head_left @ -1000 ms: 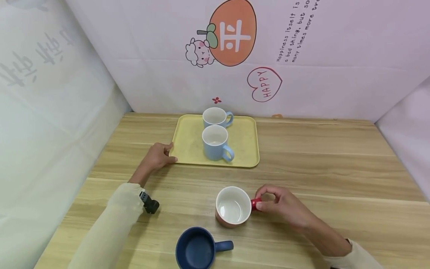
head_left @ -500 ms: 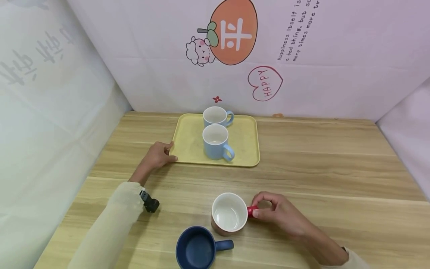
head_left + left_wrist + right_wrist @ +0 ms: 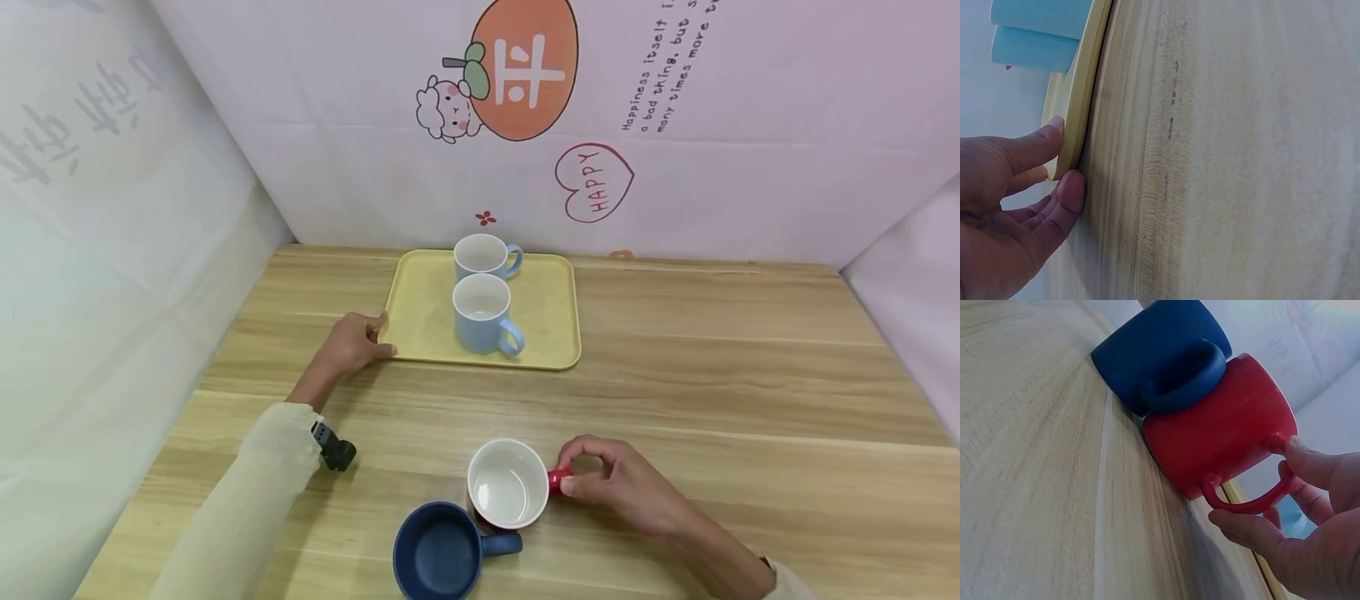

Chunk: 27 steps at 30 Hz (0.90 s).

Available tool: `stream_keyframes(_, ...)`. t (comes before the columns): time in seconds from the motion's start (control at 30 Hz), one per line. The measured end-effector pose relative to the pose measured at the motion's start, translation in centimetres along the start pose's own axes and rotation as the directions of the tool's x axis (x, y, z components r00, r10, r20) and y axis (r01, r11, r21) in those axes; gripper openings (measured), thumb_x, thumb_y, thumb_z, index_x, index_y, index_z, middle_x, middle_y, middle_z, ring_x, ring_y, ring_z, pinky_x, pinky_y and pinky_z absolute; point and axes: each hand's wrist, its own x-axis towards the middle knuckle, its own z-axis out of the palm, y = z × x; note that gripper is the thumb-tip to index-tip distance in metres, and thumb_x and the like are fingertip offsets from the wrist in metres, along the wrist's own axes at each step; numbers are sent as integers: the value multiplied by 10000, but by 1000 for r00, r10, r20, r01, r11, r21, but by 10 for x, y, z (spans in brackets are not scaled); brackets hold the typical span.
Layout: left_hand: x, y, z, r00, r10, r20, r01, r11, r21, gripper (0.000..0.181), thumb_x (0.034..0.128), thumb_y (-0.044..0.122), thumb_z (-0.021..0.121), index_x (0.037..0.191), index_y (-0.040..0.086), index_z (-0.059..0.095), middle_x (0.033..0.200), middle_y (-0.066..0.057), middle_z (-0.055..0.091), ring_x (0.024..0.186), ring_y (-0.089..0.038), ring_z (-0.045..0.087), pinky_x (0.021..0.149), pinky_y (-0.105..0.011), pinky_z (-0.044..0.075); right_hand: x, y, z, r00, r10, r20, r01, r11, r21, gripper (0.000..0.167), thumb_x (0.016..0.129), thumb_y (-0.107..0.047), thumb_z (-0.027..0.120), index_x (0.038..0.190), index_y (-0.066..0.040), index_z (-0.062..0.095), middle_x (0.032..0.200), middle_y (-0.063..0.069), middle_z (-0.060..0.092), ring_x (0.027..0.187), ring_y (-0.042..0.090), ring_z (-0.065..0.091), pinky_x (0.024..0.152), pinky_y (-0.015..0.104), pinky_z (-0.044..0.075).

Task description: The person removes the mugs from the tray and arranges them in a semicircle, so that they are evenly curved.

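By its handle, my right hand pinches a red mug with a white inside. The mug is upright at the front middle of the table, close beside a dark blue mug; whether they touch I cannot tell. My left hand holds the near left corner of a yellow tray between thumb and fingers, as the left wrist view shows. On that tray stand two light blue mugs, a nearer mug and a farther mug, both upright with handles towards the right.
The wooden table runs back to a white printed cloth. Another white cloth hangs along the left side. A small black device sits at the left sleeve's cuff.
My right hand has moved the red mug towards me and slightly left, nearer the dark blue mug. My left hand and the tray have kept their place.
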Motion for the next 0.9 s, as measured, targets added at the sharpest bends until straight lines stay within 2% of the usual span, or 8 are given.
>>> stream_keyframes(0.03,0,0,0,1000,1,2,0,1000,0,580,868,109,789,1346,-93,530,790,-161,625,528,-116,258,520,-267,290,-1,0,0,1000,-1,2,1,1000,1,156,902,-24,716,998,71,638,991,162,676,766,115,592,625,206,438)
stream_keyframes(0.1,0,1,1,1000,-1,6,1,1000,-4,621,868,114,790,1373,-91,492,680,-69,537,529,-116,266,521,-268,293,-2,0,0,1000,-1,7,1,1000,8,149,902,-8,710,997,78,635,989,172,671,744,106,583,605,202,422)
stream_keyframes(0.17,0,1,1,1000,-2,9,2,1000,-5,630,869,115,788,1378,-94,482,630,-27,489,528,-117,270,521,-270,295,-3,-1,0,1000,3,9,-4,1000,11,144,905,-2,705,998,81,633,981,197,667,728,105,573,591,198,408)
stream_keyframes(0.33,0,0,1,1000,-4,4,4,1000,-1,631,866,109,790,1376,-97,480,631,-20,460,542,-122,282,524,-270,297,-4,-4,2,999,38,6,-39,999,17,149,915,-19,704,1008,73,634,964,263,662,765,155,603,631,209,456)
stream_keyframes(0.47,0,-1,0,1000,-2,-3,2,1000,-7,631,858,104,795,1370,-95,486,684,-33,509,548,-123,286,526,-269,296,-5,-5,4,999,42,-6,-42,999,-1,147,905,-27,717,998,59,642,970,249,671,786,161,608,652,214,459)
stream_keyframes(0.67,-1,2,-2,1000,-10,-6,10,1000,-6,628,860,105,794,1372,-91,489,671,-17,496,549,-123,295,523,-265,296,-5,-2,3,1000,-31,6,31,999,-27,118,892,-3,720,976,44,653,1001,152,668,727,98,584,601,192,407)
stream_keyframes(0.77,-1,2,-1,1000,-14,-7,14,1000,-1,630,861,107,794,1375,-89,487,635,-2,458,550,-122,302,522,-262,297,-4,-2,2,998,-62,20,63,997,-53,86,895,-7,719,954,20,662,1015,149,651,813,123,622,649,201,445)
stream_keyframes(0.9,-1,0,0,1000,-7,-6,7,1000,-6,623,857,99,796,1365,-95,492,658,-13,494,548,-123,292,527,-267,295,-3,-4,2,997,-68,38,72,993,-98,77,897,-25,726,938,1,666,1035,187,624,922,178,634,729,226,481)
